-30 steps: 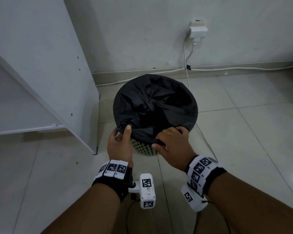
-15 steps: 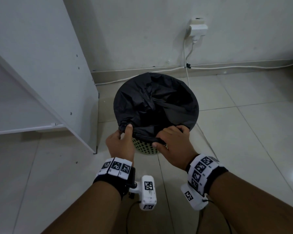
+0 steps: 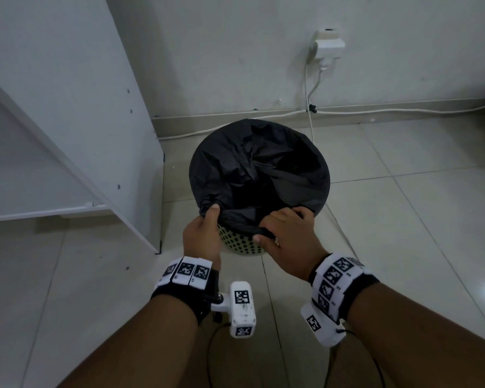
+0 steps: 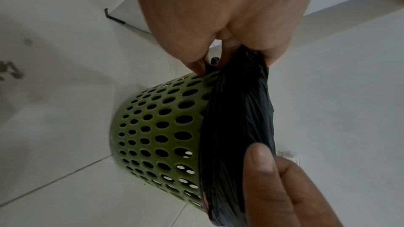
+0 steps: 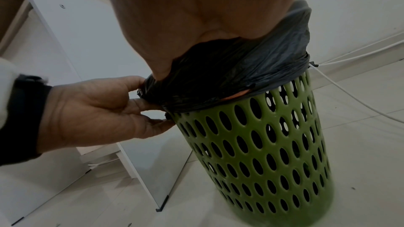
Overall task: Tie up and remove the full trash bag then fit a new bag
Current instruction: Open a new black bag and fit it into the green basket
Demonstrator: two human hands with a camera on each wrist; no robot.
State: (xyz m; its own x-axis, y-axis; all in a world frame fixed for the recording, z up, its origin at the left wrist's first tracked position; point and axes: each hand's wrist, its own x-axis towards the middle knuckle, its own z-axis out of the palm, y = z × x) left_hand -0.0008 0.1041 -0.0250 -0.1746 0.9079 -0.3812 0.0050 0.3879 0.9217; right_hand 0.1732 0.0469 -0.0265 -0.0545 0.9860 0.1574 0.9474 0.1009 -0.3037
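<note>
A green perforated bin (image 3: 242, 245) (image 4: 157, 132) (image 5: 262, 153) stands on the tiled floor, lined with a black trash bag (image 3: 258, 169) (image 4: 238, 118) (image 5: 229, 78) folded over its rim. My left hand (image 3: 205, 233) (image 5: 98, 110) pinches the bag's edge at the near left rim, thumb on top. My right hand (image 3: 283, 233) (image 4: 273, 179) grips a gathered fold of the bag at the near right rim. The bag's inside is dark, so its contents are hidden.
A white cabinet panel (image 3: 90, 107) stands close on the bin's left. A wall socket with a plug (image 3: 326, 49) and white cables (image 3: 310, 107) run along the skirting behind the bin. Open tiled floor (image 3: 403, 219) lies to the right.
Both hands have kept their grip on the bag's near edge; they have shifted only slightly.
</note>
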